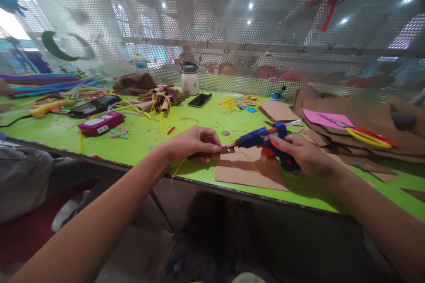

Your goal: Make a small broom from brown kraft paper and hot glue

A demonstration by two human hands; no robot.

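My right hand (303, 152) is wrapped round the grip of a blue glue gun (255, 137) with a red trigger. The nozzle points left and meets the end of a thin brown strip (227, 149), which looks like folded or rolled paper. Fingers and thumb of my left hand (195, 143) pinch that strip, hiding part of it. Yellow strands trail from the strip toward the table edge and over a sheet of brown paper (250, 170) beneath the gun.
Scissors (368, 137) and a pink sheet (327, 118) lie on stacked brown paper (358, 152) at right. A phone (200, 100), a jar (189, 79) and rolled brown paper pieces (162, 99) stand behind. At left are a purple power strip (101, 124) and a yellow glue gun (51, 107).
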